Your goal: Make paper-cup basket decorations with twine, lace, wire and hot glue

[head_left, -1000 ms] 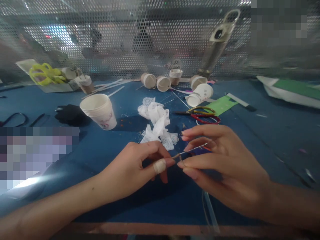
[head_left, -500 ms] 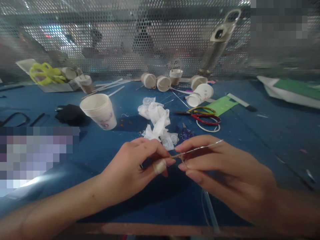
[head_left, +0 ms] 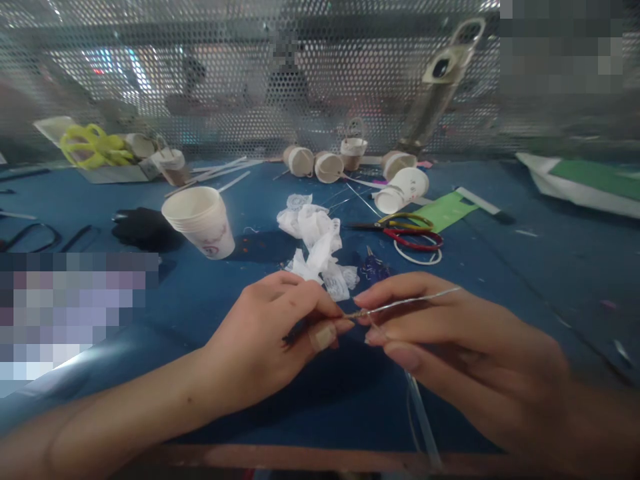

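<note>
Between finger and thumb, my left hand (head_left: 287, 327) pinches one end of a thin silver wire (head_left: 415, 300); a bandage wraps its thumb. Brown cord (head_left: 359, 314) is wound around the wire beside these fingertips. My right hand (head_left: 480, 353) has its fingertips closed on the loose part of the cord, just right of the winding. The bare wire slants up to the right across the right-hand fingers. Beyond the hands lies a crumpled strip of white lace (head_left: 320, 233).
Scissors with yellow handles (head_left: 405, 221) and red-handled ones (head_left: 415, 240) lie right of the lace. Stacked paper cups (head_left: 200, 223) stand at left. Small cup baskets (head_left: 329, 167) line the perforated metal screen (head_left: 240, 87). A translucent strip (head_left: 424, 420) crosses the table's front edge.
My right hand has shifted slightly right and down, drawing the cord a little away from the winding. The wire's free end has moved right and down. My left hand keeps its pinch.
</note>
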### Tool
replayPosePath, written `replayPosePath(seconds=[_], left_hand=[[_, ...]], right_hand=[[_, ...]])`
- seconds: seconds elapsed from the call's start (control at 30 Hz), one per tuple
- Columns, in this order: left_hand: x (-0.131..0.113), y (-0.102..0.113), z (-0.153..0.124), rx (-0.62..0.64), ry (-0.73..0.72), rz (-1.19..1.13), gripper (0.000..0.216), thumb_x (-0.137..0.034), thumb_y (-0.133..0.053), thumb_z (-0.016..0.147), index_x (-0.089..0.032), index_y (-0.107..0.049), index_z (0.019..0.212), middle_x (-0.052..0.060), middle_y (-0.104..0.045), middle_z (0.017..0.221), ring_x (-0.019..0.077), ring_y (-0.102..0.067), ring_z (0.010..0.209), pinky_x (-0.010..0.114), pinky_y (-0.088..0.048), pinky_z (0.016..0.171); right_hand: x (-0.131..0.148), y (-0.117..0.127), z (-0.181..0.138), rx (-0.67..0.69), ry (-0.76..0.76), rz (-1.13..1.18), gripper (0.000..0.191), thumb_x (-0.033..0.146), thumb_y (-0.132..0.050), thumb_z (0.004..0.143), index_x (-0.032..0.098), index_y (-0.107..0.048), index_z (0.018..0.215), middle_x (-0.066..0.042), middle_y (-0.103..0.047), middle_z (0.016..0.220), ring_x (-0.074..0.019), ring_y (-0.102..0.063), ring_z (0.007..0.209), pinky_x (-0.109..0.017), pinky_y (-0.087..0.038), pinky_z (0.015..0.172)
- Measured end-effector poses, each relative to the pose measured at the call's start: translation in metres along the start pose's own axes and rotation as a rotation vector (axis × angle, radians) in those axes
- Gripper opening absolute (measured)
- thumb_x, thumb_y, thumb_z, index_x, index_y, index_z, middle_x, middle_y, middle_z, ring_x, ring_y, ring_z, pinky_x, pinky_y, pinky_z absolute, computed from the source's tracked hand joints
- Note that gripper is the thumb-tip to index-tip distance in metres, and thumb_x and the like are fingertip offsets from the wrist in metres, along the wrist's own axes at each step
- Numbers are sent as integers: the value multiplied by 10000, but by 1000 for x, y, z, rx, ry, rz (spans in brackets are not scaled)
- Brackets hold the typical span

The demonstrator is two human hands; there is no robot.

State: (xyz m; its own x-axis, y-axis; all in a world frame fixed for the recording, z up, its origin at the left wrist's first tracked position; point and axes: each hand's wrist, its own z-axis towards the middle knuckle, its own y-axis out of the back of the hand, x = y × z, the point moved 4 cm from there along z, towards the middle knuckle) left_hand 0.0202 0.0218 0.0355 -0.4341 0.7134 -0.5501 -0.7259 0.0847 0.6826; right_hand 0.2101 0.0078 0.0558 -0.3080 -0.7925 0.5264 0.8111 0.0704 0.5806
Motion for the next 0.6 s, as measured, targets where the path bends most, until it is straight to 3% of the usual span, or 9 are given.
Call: replayPosePath(seconds=[0.33,0.5,0.6], left_hand=[[-5,-1,1,-66,-167,192,88,-173,-640,949,-191,-615,867,-51,-737,713,121,-654,635,284,-516,857],[0,-3,1,32,-67,62,61,-207,-669,941,-198,-612,920,-59,-729,757,125,-651,717,264,-488,836],[3,-6,3,149,21,-53,87,-253,-566,1005,-199,-619,961,-43,-709,768,127,-643,736,236,-473,757]], right_hand=[[-5,-6,-1,-19,-42,32,90,99,-667,904,145,-745,900,-15,-773,953,-58,-711,928,-65,-530,875],[-5,-7,-2,-33,-18,-21,102,88,-646,918,130,-733,890,-21,-759,929,-56,-699,924,-71,-515,900],[-7,-7,-3,-31,-25,-30,92,86,-653,918,136,-729,905,-15,-751,948,-47,-689,928,-67,-500,908]])
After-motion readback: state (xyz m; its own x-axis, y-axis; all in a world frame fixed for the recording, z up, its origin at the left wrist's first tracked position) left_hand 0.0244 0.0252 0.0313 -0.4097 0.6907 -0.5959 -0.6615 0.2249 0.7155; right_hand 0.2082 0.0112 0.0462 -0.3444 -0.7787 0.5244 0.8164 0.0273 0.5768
